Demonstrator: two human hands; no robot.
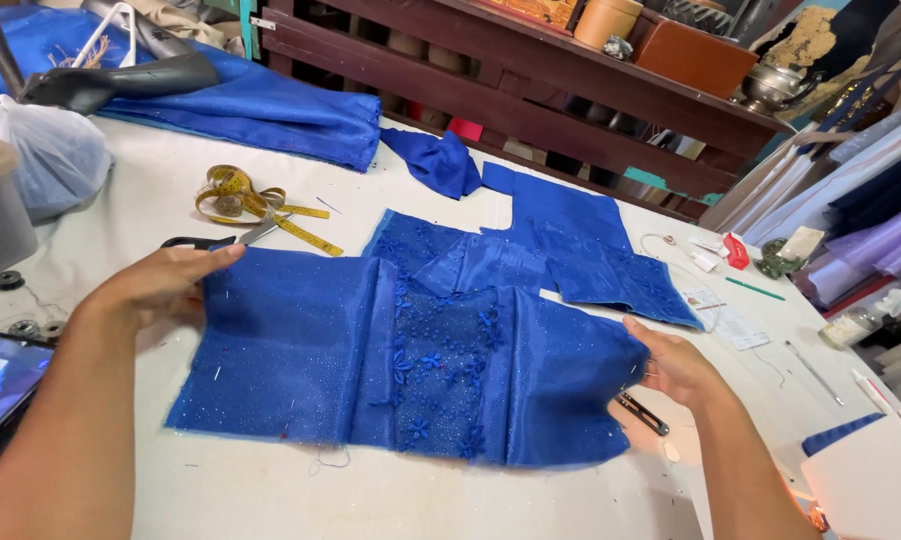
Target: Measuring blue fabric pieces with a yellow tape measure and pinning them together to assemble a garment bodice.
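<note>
Blue fabric panel (411, 360), edges hand-held

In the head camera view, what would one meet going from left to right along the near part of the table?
Phone → left hand → blue beaded fabric panel → right hand → thread snips → white pen.

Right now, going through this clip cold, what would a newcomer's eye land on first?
The glittering royal-blue fabric panel spread flat across the middle of the white table, with a beaded flower strip down its centre. The left hand holds its left edge and the right hand its right edge, where small black snips lie. Behind it sit a coiled yellow tape measure and more blue pieces.
</note>
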